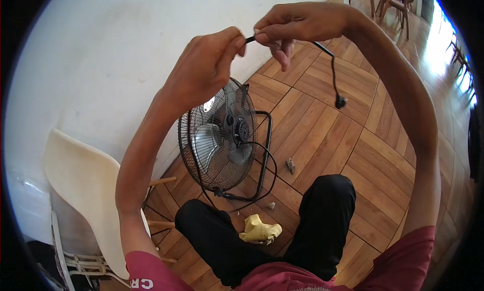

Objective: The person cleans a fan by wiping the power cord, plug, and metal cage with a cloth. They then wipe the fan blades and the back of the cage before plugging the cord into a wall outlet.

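Note:
Both hands are raised in front of me, holding a black power cord (250, 39) between them. My left hand (206, 64) is closed, pinching the cord between thumb and fingers. Close beside it, my right hand (297, 26) pinches the same cord, its lower fingers hanging loose. From the right hand the cord runs down to a black plug (341, 101) dangling in the air. Below my left hand a black floor fan (222, 135) with a wire cage and metal blades stands on the wooden floor, partly hidden by my left forearm. A cord loops from its motor down to the floor.
A yellow cloth (260, 230) lies on the floor between my knees, with a small grey scrap (290, 165) beyond it. At left a cream chair (80, 165) stands against the white wall (111, 49). Wooden chairs (396, 4) stand far off at the upper right.

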A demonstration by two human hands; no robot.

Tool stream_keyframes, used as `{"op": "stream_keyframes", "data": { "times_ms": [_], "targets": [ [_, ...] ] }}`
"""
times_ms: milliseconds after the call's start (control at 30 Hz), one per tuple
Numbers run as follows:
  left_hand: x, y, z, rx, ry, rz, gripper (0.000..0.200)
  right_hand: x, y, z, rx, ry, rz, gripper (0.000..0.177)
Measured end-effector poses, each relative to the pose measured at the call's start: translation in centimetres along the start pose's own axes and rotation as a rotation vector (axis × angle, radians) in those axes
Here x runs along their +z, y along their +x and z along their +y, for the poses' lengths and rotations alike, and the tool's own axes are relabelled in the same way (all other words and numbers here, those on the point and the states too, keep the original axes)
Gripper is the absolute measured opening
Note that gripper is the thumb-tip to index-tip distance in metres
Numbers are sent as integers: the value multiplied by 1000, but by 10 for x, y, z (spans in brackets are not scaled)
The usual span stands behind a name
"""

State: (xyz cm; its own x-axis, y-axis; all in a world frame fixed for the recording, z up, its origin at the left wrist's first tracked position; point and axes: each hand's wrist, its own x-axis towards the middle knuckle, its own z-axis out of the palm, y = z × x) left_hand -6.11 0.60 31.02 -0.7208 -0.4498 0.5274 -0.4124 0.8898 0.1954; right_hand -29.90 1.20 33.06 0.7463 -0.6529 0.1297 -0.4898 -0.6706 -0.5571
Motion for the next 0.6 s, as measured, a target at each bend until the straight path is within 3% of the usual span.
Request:
{"op": "stream_keyframes", "data": {
  "times_ms": [100, 300, 433, 600],
  "targets": [
    [-6, -11, -7, -7, 5, 7, 26, 10, 3, 3, 19, 104, -34, 47],
    [-35, -61, -84, -185, -29, 73, 31, 18, -49, 56, 19, 248, 27, 46],
    [-29, -78, -101, -272, -35, -5, 32, 44, -59, 80, 56, 366, 18, 44],
    [-37, -115, -144, -313, -13, 19, 34, 36, -99, 110, 319, 448, -97, 42]
  ]
}}
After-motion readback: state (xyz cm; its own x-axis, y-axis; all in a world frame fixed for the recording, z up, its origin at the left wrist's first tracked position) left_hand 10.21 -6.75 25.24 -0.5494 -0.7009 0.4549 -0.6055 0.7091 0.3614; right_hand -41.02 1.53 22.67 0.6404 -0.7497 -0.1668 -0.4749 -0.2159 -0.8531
